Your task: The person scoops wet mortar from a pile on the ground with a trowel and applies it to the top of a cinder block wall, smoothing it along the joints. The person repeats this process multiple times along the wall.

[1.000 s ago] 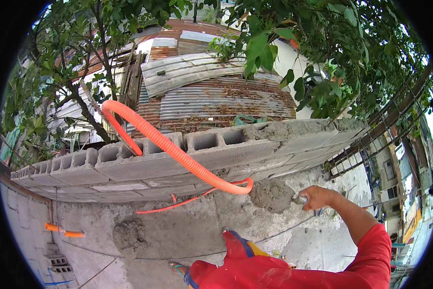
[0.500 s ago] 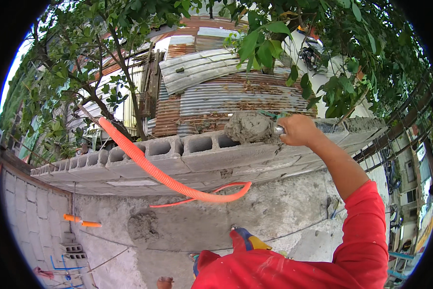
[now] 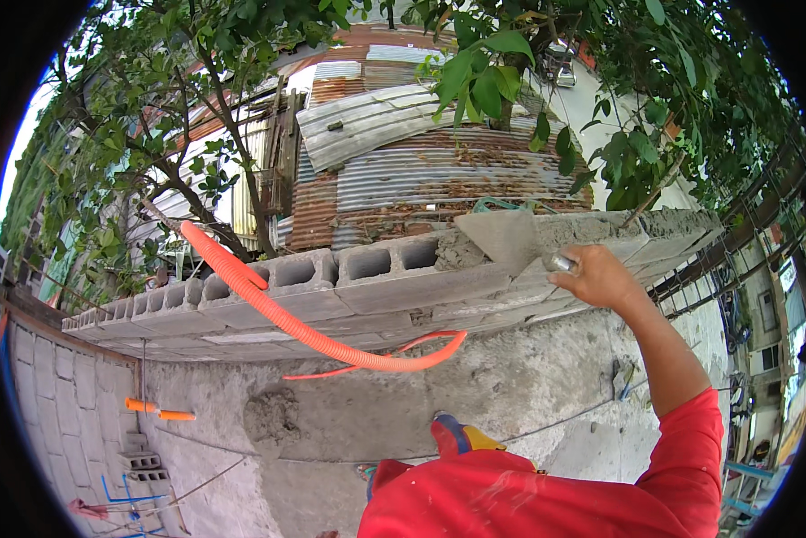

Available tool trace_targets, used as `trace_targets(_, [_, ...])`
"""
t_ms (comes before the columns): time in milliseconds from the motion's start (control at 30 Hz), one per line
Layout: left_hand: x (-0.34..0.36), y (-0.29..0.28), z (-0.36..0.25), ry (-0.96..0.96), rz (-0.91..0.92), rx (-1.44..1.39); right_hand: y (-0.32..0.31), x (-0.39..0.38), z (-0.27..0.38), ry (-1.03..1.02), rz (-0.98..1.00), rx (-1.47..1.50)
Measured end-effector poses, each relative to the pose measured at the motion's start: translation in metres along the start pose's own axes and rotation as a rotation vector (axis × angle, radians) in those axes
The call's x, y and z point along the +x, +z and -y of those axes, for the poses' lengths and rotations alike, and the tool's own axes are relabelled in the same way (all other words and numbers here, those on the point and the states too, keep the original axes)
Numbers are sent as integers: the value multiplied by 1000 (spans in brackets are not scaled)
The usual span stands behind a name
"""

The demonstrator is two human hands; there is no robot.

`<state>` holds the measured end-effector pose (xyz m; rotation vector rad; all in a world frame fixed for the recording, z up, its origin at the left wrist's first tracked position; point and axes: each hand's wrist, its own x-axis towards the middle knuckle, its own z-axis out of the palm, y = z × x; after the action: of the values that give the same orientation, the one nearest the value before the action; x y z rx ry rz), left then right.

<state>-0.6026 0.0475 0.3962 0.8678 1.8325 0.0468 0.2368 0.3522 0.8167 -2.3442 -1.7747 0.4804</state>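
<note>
My right hand [image 3: 591,276] grips the handle of a trowel [image 3: 492,235], its triangular blade tilted over the top of the concrete block wall [image 3: 421,296]. Grey mortar [image 3: 458,253] sits on the blocks just left of the blade, next to open block cavities. A strip of mortar covers the wall top beyond my hand to the right. An orange corrugated conduit [image 3: 331,345] loops from the wall top toward the floor. A sliver of my left hand [image 3: 327,533] shows at the lower edge; its fingers are hidden.
Mortar heap [image 3: 273,414] on the concrete floor [image 3: 349,426], rods, short orange pipes [image 3: 159,411] and a side block wall [image 3: 62,412] at left. Trees and rusty corrugated sheets [image 3: 439,166] stand beyond the wall; rebar mesh [image 3: 681,287] and buildings are at right.
My right hand has risen from the floor to the wall top with the trowel. The lump it carried now lies on the blocks, and the blade has tilted. My left hand has dropped almost out of view.
</note>
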Motion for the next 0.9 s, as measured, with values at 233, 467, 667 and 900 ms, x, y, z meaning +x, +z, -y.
trace_targets(233, [23, -10, -53, -122, -60, -390, 19, -14, -2, 107, 58, -172])
trace_targets(467, [46, -51, -73, 435, -84, 192, 17, -32, -4, 222, -40, -212])
trace_targets(667, [109, -105, -78, 389, 19, 270, 46, -62, 43, 486, -149, -244])
trace_targets(900, [231, -189, -116, -74, 89, -180, 128, -58, 154, 665, -104, -155])
